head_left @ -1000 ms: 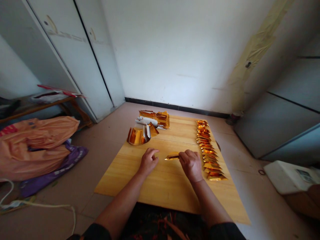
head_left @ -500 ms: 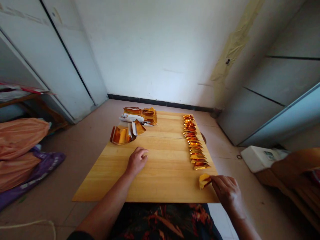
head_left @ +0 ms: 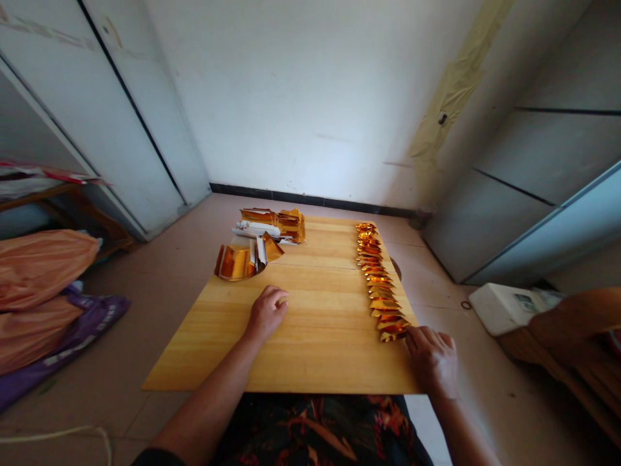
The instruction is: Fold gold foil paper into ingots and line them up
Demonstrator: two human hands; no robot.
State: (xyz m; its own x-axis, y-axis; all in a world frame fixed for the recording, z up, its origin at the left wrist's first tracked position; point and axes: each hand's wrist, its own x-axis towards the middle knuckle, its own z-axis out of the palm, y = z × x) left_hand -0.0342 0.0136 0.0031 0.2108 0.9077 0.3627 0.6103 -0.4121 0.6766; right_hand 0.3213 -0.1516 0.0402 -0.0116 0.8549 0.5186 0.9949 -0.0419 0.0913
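On the right side of the wooden board (head_left: 320,336) runs a long row of folded gold foil papers (head_left: 381,281), overlapping one another. At its near end, my right hand (head_left: 431,359) pinches the edge of a folded gold foil paper (head_left: 392,336), which touches the row. My left hand (head_left: 269,312) rests on the board left of the middle, fingers curled inward; whether anything lies under them is hidden. Beyond it lie a curved stack of gold foil sheets (head_left: 237,262) and a bundle of gold and white paper (head_left: 294,226).
A white wall (head_left: 301,97) rises behind the board. To the left, an orange bag (head_left: 43,268) and a purple bag (head_left: 97,320) lie near a grey cabinet (head_left: 111,123). A white box (head_left: 499,307) sits at the right, near wooden furniture (head_left: 543,362).
My right hand has moved forward and slightly left, bringing the folded foil paper from apart to against the row's near end. My left hand has stayed in place.
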